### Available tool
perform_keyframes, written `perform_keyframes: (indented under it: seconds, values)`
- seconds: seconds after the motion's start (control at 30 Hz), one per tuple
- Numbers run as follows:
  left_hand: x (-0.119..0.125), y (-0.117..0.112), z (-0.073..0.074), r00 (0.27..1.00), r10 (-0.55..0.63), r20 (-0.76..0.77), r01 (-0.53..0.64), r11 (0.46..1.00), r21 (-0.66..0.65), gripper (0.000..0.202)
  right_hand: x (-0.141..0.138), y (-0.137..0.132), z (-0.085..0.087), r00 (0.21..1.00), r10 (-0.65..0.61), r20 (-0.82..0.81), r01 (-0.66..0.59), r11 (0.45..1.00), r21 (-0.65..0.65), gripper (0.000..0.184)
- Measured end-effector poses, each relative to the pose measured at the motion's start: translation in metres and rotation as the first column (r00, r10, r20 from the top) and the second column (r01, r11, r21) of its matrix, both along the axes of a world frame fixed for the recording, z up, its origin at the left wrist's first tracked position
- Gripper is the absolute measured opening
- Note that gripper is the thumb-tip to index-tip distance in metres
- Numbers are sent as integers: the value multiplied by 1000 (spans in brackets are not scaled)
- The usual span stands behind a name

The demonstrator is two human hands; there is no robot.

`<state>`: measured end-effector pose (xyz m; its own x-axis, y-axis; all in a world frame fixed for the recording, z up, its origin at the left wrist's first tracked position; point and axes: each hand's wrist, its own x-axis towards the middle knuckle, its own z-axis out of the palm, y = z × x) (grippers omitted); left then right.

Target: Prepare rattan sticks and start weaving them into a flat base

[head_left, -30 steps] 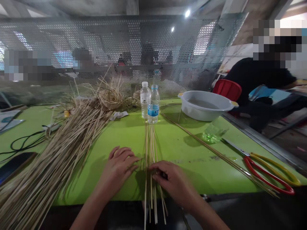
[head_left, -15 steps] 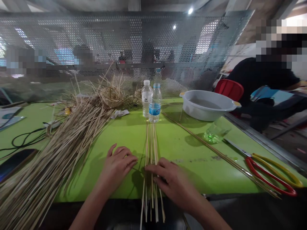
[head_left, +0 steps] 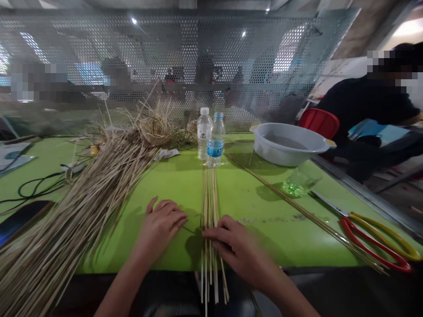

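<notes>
A narrow row of several pale weaving strips [head_left: 211, 193] lies lengthwise on the green table, with far ends at the foot of two plastic bottles and near ends past the front edge. My right hand [head_left: 236, 246] lies over the row from the right, its index finger and thumb closed at the strips. Left of the row, my left hand [head_left: 161, 231] hovers low with thumb and index finger pinched together. A thin dark strand [head_left: 191, 230] seems to run from these fingertips toward the strips. The clear bottle with a blue label [head_left: 214, 149] stands before the white-capped bottle [head_left: 204, 132].
A large heap of loose strips [head_left: 95, 198] covers the left side, beside a phone [head_left: 24, 220] and a woven basket [head_left: 155, 132]. To the right are a basin [head_left: 291, 154], a tilted clear cup [head_left: 302, 180], long rods [head_left: 284, 196] and scissors [head_left: 373, 237]. A person [head_left: 366, 101] sits beyond.
The leftmost strip, which slanted outward at its near end, now lies straighter and closer to the others. My right index finger has shifted slightly right; my left hand is nearly unchanged.
</notes>
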<state>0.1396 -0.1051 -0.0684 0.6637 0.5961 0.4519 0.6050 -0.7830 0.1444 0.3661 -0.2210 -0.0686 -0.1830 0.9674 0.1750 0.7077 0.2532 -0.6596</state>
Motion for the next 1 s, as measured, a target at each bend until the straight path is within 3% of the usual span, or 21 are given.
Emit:
perform_keyframes:
  seconds: [0.43, 0.73, 1.0]
  values:
    - [-2, -2, -1, 1000, 25, 5, -25, 1000, 0, 11, -2, 5, 3, 989, -40, -144, 37, 999, -26, 17]
    - [-2, -5, -1, 998, 32, 53, -34, 999, 39, 12, -12, 16, 4, 994, -107, -36, 106, 994, -42, 13]
    - [0, -16, 4, 995, 67, 68, -71, 996, 59, 17, -21, 24, 0, 983, -173, -58, 171, 985, -32, 18]
